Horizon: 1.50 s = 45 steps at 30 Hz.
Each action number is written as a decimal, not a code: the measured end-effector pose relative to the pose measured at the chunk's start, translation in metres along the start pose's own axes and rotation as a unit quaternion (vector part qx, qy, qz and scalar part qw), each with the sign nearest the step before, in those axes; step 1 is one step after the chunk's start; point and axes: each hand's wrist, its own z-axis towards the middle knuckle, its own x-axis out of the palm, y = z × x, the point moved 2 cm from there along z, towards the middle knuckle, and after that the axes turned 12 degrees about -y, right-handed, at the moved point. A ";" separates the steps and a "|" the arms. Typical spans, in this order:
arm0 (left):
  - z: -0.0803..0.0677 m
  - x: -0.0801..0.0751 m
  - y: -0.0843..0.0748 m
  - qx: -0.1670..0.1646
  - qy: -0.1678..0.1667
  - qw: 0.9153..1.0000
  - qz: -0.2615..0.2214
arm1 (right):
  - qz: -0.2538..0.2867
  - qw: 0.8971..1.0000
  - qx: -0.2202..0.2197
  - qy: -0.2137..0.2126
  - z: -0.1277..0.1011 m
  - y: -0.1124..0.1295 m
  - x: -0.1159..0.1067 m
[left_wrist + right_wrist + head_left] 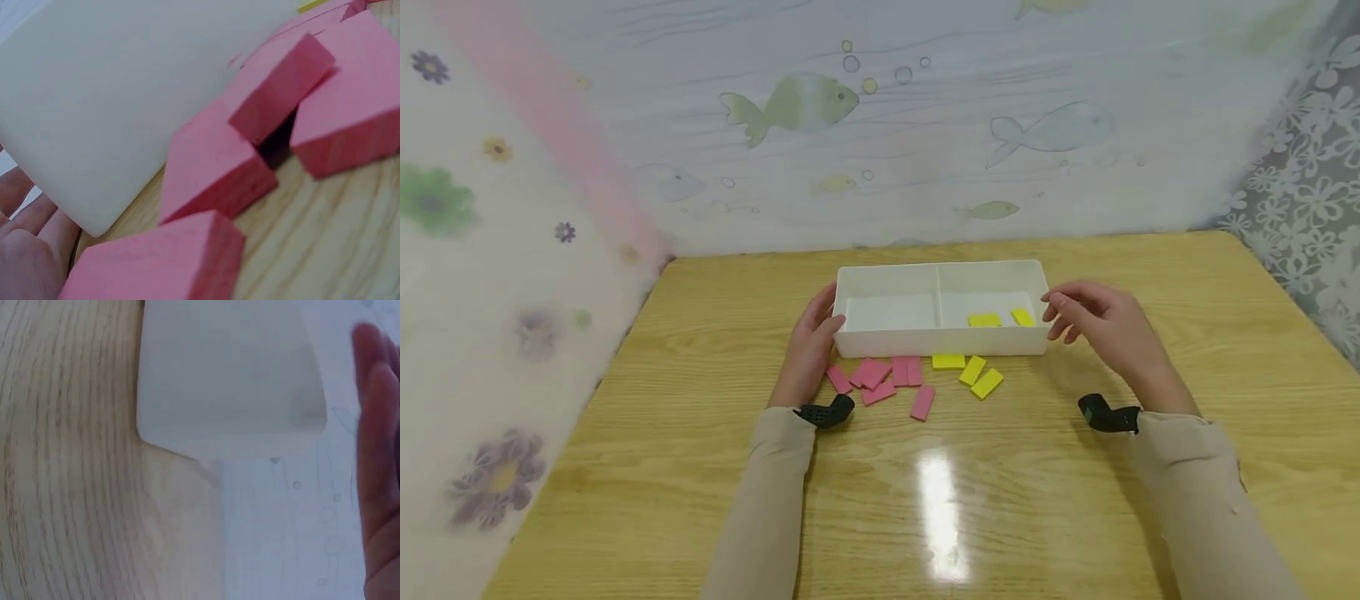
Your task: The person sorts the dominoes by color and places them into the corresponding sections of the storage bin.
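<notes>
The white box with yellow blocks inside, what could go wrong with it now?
If the white box slides toward the pink blocks, it might scatter them: they lie close in front of it, some piled on others. If one end tips up, the yellow blocks inside could slide about. And the left hand is right beside the pink blocks, so it might knock one when it moves.
</notes>
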 end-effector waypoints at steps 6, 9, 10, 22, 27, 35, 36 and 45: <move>0.003 -0.006 0.007 -0.007 -0.004 1.000 -0.010 | -0.028 0.982 0.026 0.183 -0.003 -0.003 0.019; 0.004 -0.006 0.004 -0.005 -0.005 1.000 -0.004 | -0.070 0.967 0.026 0.245 -0.004 -0.001 0.026; 0.003 -0.005 0.002 -0.004 -0.005 1.000 -0.001 | -0.085 0.962 0.025 0.258 -0.004 -0.001 0.028; 0.006 -0.010 -0.001 -0.006 -0.005 1.000 -0.019 | -0.135 0.948 0.018 0.287 0.000 -0.006 0.043; 0.003 -0.004 0.002 0.001 -0.003 1.000 0.008 | -0.145 0.943 0.035 0.299 -0.006 -0.011 0.046; 0.003 0.000 0.003 0.003 -0.002 1.000 0.019 | -0.146 0.939 0.050 0.307 -0.009 -0.011 0.052; 0.003 0.000 0.002 0.004 -0.003 1.000 0.018 | -0.147 0.940 0.046 0.305 -0.009 -0.011 0.052; 0.000 0.005 0.003 0.008 -0.006 1.000 0.008 | -0.134 0.945 0.050 0.295 -0.010 -0.013 0.053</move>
